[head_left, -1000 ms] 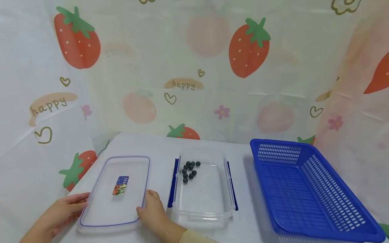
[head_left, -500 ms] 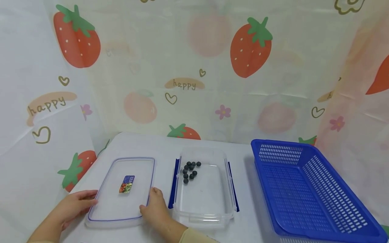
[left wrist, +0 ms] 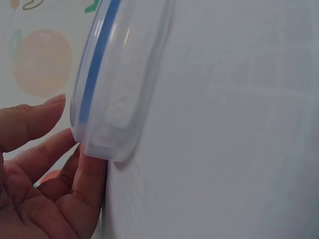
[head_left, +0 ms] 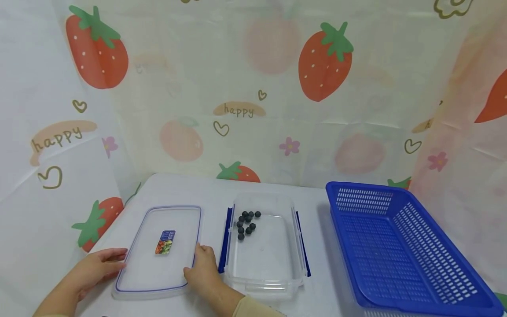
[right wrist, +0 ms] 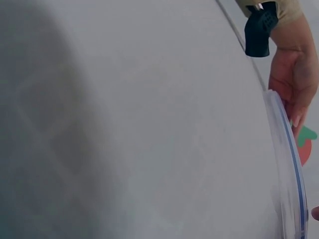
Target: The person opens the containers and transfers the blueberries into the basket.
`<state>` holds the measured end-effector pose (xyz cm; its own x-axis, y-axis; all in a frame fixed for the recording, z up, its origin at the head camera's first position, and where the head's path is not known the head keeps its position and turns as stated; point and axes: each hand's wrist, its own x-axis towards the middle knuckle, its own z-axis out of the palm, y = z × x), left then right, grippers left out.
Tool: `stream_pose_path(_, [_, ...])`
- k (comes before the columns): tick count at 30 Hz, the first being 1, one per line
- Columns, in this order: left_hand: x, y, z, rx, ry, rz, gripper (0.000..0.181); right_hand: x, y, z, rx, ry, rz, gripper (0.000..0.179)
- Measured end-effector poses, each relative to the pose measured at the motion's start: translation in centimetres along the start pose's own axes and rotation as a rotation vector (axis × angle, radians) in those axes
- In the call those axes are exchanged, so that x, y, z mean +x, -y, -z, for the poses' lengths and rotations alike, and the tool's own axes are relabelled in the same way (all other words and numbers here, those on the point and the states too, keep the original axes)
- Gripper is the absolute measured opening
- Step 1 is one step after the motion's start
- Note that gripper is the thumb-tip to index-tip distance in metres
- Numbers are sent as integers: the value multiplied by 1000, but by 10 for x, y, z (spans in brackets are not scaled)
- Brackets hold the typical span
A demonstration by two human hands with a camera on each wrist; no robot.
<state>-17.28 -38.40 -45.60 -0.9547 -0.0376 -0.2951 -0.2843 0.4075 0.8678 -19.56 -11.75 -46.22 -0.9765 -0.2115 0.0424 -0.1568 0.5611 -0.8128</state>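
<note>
A clear lid (head_left: 144,270) with a blue-purple seal and a printed label (head_left: 165,242) lies flat on the white table, at the left in the head view. At its left edge is my left hand (head_left: 95,268); in the left wrist view its fingers (left wrist: 88,179) touch the lid's rim while the thumb stands apart. My right hand (head_left: 203,268) holds the right edge, thumb over the rim; its fingers are mostly hidden. Right of it stands a clear box (head_left: 263,281) with blue side clips, holding several dark round berries (head_left: 248,219).
A blue slotted basket (head_left: 392,259) stands at the right of the table. White table surface (head_left: 214,193) lies behind the lid and the box. A curtain with strawberry prints (head_left: 325,61) hangs behind. A dark camera mount (right wrist: 259,32) sits on the left wrist.
Both hands have moved the lid a little to the right along the table, mostly in the first half second. Since then hands and lid have hardly moved. Box and basket stay put.
</note>
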Motion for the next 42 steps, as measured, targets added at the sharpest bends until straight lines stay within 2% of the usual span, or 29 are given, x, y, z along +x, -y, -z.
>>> stream_pose_path(5, [-1, -1, 2, -29, 18, -1, 63, -2, 3, 0, 74, 13, -33, 70])
stream_pose_path(8, [-1, -1, 4, -18, 21, -29, 63, -3, 7, 1, 117, 19, -25, 73])
stream_pose_path(12, [-3, -4, 8, 10, -15, -63, 63, -6, 18, 7, 138, 22, 6, 75])
stream_pose_path(17, [-5, -19, 9, -20, -67, -105, 63, -10, 32, 26, 165, 54, 20, 70])
stream_pose_path(19, [-5, -27, 8, -33, -71, -128, 63, -11, 37, 35, 228, 74, 16, 67])
stream_pose_path(24, [-5, -45, 3, -41, -69, -170, 60, -14, 50, 63, 490, 107, -35, 56])
stream_pose_path(26, [-4, -52, 0, -35, -71, -185, 59, -15, 55, 75, 550, 117, -36, 52])
stream_pose_path(29, [-1, -63, -4, -32, -72, -204, 59, -16, 60, 95, 576, 135, 2, 46])
stream_pose_path(35, [1, -89, -16, -30, -48, -231, 59, -8, 58, 137, 540, 155, 120, 43])
stream_pose_path(42, [3, -120, -33, -11, -4, -296, 57, 8, 48, 187, 479, 96, 165, 35])
